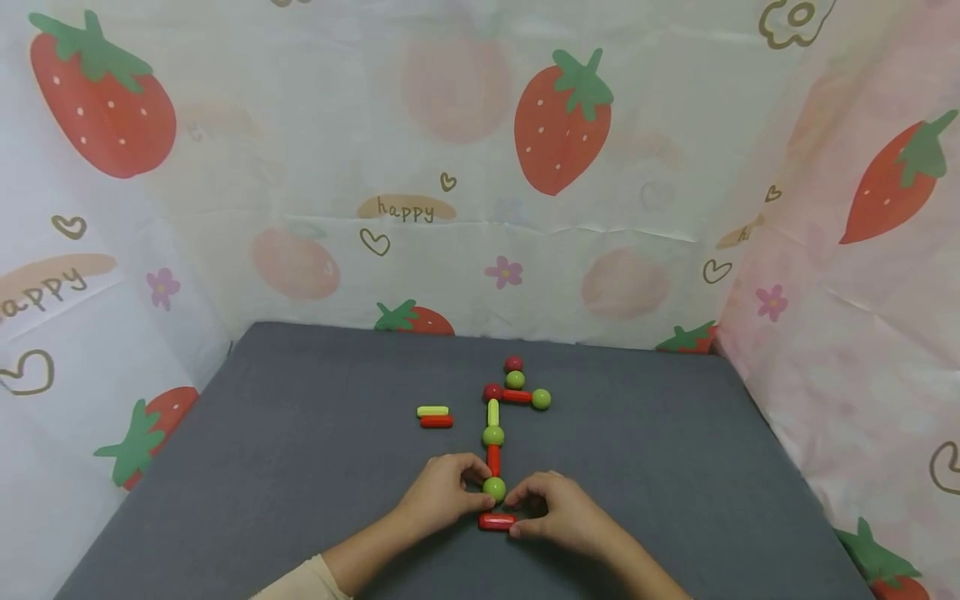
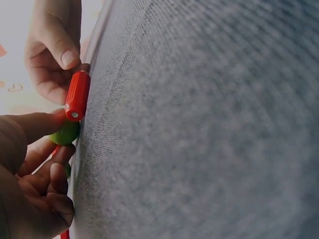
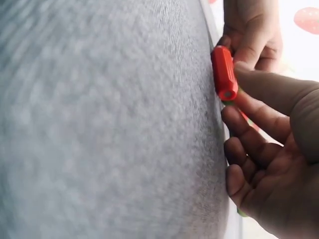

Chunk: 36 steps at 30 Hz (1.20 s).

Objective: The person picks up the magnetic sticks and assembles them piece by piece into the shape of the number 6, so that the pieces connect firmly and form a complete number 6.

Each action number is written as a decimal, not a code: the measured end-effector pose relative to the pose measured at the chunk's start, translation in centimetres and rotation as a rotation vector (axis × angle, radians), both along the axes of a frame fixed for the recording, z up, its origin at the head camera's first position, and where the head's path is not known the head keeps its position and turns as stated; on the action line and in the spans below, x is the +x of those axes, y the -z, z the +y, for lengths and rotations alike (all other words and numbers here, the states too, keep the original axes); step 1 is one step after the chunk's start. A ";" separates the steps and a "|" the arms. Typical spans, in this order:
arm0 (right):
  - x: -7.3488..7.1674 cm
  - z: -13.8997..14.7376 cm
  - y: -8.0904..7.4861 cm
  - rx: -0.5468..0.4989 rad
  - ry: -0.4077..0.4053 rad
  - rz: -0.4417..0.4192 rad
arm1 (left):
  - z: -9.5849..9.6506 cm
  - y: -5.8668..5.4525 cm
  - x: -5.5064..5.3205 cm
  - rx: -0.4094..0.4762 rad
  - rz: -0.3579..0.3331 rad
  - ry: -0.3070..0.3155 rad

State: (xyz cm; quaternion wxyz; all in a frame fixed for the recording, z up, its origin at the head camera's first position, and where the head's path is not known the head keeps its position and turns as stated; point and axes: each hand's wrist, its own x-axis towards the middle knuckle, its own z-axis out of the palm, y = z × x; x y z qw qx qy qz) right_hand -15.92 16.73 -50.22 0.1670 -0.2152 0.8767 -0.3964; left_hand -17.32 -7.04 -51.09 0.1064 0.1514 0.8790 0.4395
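Observation:
A green ball [image 1: 493, 489] at the near end of a line of pieces is pinched between the thumb and fingers of my left hand [image 1: 446, 493]. Just in front of it a red magnetic rod [image 1: 497, 522] lies crosswise on the grey cloth. My right hand [image 1: 561, 510] has its thumb and index finger around the rod's right end. In the right wrist view the rod [image 3: 224, 73] shows a small round metal magnet in its end. Beyond the ball, a red rod [image 1: 493, 461], a green ball [image 1: 493, 436] and a yellow-green rod [image 1: 492, 412] run away from me in line.
At the line's far end, a dark red ball [image 1: 492, 392] joins a red rod [image 1: 517, 397] and a green ball [image 1: 541, 399]. Behind these sit another green ball [image 1: 515, 380] and dark red ball [image 1: 513, 363]. Left lie loose yellow-green [image 1: 432, 411] and red [image 1: 437, 422] rods.

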 end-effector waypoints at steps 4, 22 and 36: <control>0.0 -0.1 0.2 0.017 -0.004 0.022 | -0.1 0.2 0.0 0.015 -0.005 0.003; 0.1 -0.5 0.7 0.047 -0.007 0.090 | -0.3 0.6 -0.1 0.034 -0.019 0.003; -0.5 1.2 -1.2 0.041 -0.103 0.085 | -0.3 0.4 -0.1 0.037 -0.013 0.004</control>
